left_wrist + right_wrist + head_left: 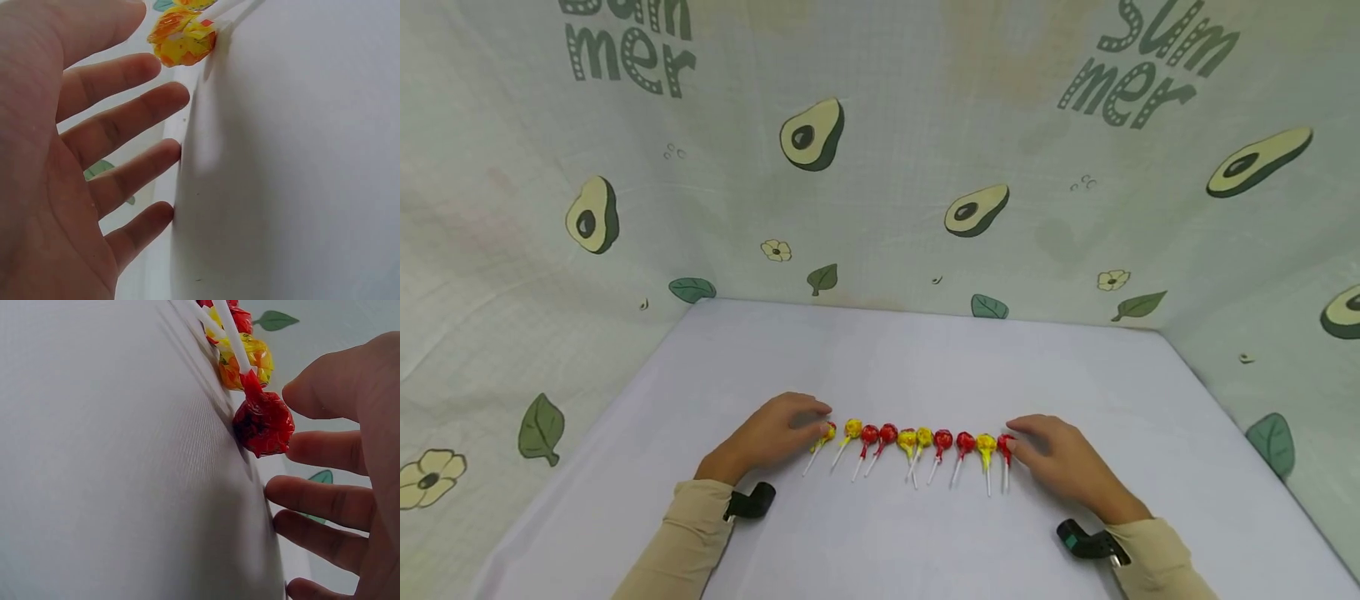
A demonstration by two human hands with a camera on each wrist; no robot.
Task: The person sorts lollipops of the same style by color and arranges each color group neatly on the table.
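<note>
Several wrapped lollipops lie in a row on the white table, red ones [888, 433] and yellow ones [986, 444], sticks toward the person. At the row's left end my left hand [778, 429] is beside a yellow lollipop [829, 432]; in the left wrist view the fingers are spread and that yellow wrapper [182, 44] is off the fingertips. My right hand [1063, 458] is at the right end, by a red lollipop [1004, 445]. In the right wrist view thumb and index finger are around the red wrapper [265, 424], not closed; whether they touch it I cannot tell.
A white cloth-covered table [880, 542] lies below the row. Behind it and at both sides hangs a pale curtain [880, 167] printed with avocados, leaves and flowers. Two of the yellow lollipops [923, 437] near the row's middle have crossing sticks.
</note>
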